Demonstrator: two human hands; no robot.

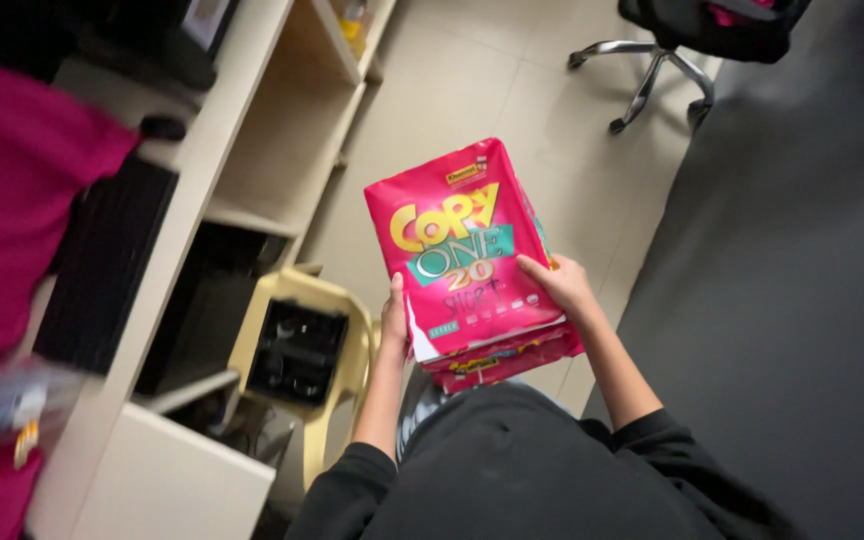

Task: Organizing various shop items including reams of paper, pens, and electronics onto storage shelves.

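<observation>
Paper packs (467, 262), 2 pink wrapped reams stacked, sit in front of our waist. Our left hand (395, 322) grips the near left edge; our right hand (558, 283) clasps the right side, fingers on top. We judge the slick lower pack could slide out. A yellow plastic chair (342, 345) and desk (152, 300) crowd the left; the tiled floor (452, 90) ahead lies open.

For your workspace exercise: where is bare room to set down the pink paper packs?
Bare floor lies between the shelving and office chair. The yellow chair holds a black box, so it is crowded. Both hands, left hand and right hand, grip the paper packs.
</observation>
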